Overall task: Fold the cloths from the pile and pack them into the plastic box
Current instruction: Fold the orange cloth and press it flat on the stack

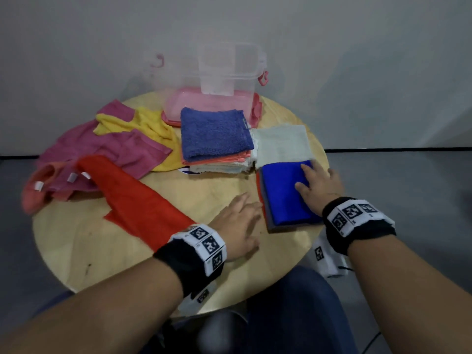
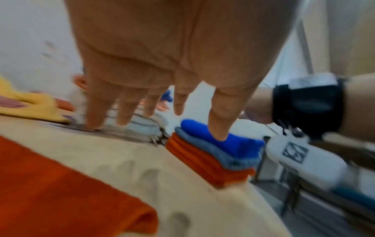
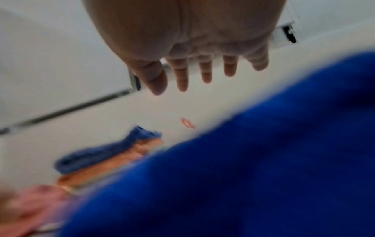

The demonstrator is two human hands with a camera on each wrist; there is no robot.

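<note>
Over at 3 o'clock on the desk (image 1: 178,251), my right hand (image 1: 319,185) presses flat on the folded blue cloth (image 1: 286,192); left hand (image 1: 240,226) hovers open. Three stacks folded, pile (image 1: 107,149) at 10 o'clock waits, plastic box (image 1: 229,72) at 12 looks unpacked.

The round table (image 1: 127,251) is pale wood, smooth with a soft sheen. At twelve o'clock the box (image 1: 229,72) is clear glossy plastic on a pink plastic lid (image 1: 194,103). The navy cloth (image 1: 214,131) looks like rough terry; the bright blue cloth (image 1: 283,192) seems a smoother, matt fleece.
</note>
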